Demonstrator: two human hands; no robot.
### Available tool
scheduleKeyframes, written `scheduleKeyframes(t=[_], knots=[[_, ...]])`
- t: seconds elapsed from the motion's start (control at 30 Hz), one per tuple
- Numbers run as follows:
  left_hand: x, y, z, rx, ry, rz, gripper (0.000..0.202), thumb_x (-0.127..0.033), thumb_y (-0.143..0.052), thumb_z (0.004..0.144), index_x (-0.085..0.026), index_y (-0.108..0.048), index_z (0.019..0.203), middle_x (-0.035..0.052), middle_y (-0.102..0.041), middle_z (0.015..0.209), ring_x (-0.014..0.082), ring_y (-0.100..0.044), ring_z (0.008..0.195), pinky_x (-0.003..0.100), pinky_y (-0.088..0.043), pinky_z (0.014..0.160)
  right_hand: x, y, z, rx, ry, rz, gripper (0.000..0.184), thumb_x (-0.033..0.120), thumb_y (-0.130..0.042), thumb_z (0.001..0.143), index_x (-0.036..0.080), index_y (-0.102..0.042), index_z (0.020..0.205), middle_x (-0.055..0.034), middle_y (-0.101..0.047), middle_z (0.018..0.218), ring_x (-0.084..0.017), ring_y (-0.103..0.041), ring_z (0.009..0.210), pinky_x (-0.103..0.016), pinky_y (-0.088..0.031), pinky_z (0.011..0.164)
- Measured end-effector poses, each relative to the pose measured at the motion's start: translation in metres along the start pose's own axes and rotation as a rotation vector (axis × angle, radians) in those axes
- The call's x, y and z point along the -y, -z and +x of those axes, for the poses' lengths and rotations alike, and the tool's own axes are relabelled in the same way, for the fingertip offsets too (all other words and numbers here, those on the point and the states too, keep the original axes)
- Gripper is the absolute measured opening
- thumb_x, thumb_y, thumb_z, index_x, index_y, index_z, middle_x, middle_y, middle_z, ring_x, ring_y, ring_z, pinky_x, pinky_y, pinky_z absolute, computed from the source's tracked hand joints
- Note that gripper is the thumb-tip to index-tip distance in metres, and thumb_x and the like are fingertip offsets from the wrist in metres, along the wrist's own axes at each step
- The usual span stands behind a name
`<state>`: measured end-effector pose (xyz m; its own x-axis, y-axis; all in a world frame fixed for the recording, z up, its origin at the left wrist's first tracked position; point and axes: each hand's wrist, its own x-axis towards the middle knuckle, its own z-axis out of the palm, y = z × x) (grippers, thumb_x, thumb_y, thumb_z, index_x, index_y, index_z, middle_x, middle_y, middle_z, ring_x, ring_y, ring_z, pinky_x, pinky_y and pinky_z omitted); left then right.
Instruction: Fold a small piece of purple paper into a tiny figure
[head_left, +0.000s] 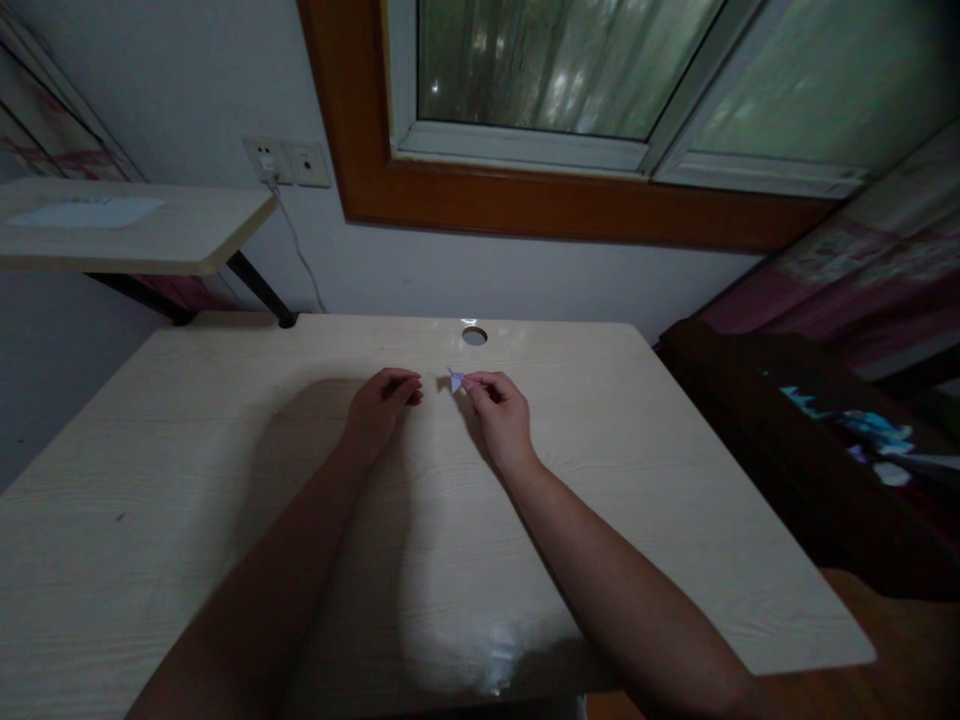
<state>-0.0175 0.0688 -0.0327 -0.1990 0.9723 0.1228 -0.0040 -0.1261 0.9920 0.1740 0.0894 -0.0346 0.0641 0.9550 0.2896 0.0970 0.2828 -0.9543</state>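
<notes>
A small folded piece of light purple paper (456, 381), with a thin point sticking up, is pinched between the thumb and fingers of my right hand (500, 405). It is held just above the far middle of the pale wooden desk (300, 560). To the left of the paper, a short gap away, is my left hand (381, 405). Its fingers are curled in toward the thumb, and I see nothing between them. The paper is too small to make out its exact folded shape.
Beyond my hands the desk has a round cable hole (474, 337). A raised shelf (217, 240) on black legs stands at the back left, bearing a white sheet (90, 212). A cable (300, 250) hangs from the wall socket (268, 162). Dark furniture (795, 440) with assorted items adjoins at right.
</notes>
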Motion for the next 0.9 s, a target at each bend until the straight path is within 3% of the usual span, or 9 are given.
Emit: scheduleKeyframes(t=[0.17,0.47,0.73,0.9], knots=[[-0.002,-0.001,-0.001,0.025,0.003,0.012,0.028,-0.043,-0.074,0.08,-0.018,-0.07,0.092,0.0031,-0.071,0.08,0.0158,-0.068,0.074,0.031,-0.056,0.075,0.001,0.0,0.0,0.017,0.018,0.007,0.018,0.039,-0.069,0.083,0.022,-0.074,0.089,-0.0009,-0.064,0.084,-0.013,-0.052,0.062,-0.028,-0.044,0.059],[0.0,-0.003,-0.004,0.166,-0.082,0.102,0.035,-0.041,-0.078,0.075,-0.022,-0.07,0.104,0.002,-0.071,0.085,0.0155,-0.066,0.077,0.028,-0.054,0.072,0.015,-0.001,-0.008,0.16,0.237,-0.135,0.008,0.028,-0.067,0.088,0.025,-0.075,0.088,-0.002,-0.067,0.086,-0.016,-0.058,0.072,-0.03,-0.045,0.067],[-0.004,-0.003,-0.007,0.208,-0.083,0.136,0.026,-0.04,-0.075,0.079,-0.022,-0.072,0.097,0.0029,-0.074,0.089,0.017,-0.068,0.082,0.03,-0.054,0.079,0.014,-0.002,-0.008,0.25,0.233,-0.127,0.009,0.031,-0.069,0.087,0.025,-0.075,0.088,-0.0024,-0.068,0.085,-0.015,-0.057,0.071,-0.029,-0.046,0.067],[-0.006,-0.003,-0.008,0.161,-0.075,0.133,0.024,-0.04,-0.076,0.078,-0.021,-0.072,0.092,0.0026,-0.073,0.082,0.0175,-0.068,0.076,0.031,-0.054,0.075,0.011,-0.003,-0.007,0.218,0.131,-0.117,0.017,0.04,-0.07,0.085,0.025,-0.075,0.093,-0.002,-0.067,0.085,-0.014,-0.055,0.064,-0.029,-0.047,0.064]])
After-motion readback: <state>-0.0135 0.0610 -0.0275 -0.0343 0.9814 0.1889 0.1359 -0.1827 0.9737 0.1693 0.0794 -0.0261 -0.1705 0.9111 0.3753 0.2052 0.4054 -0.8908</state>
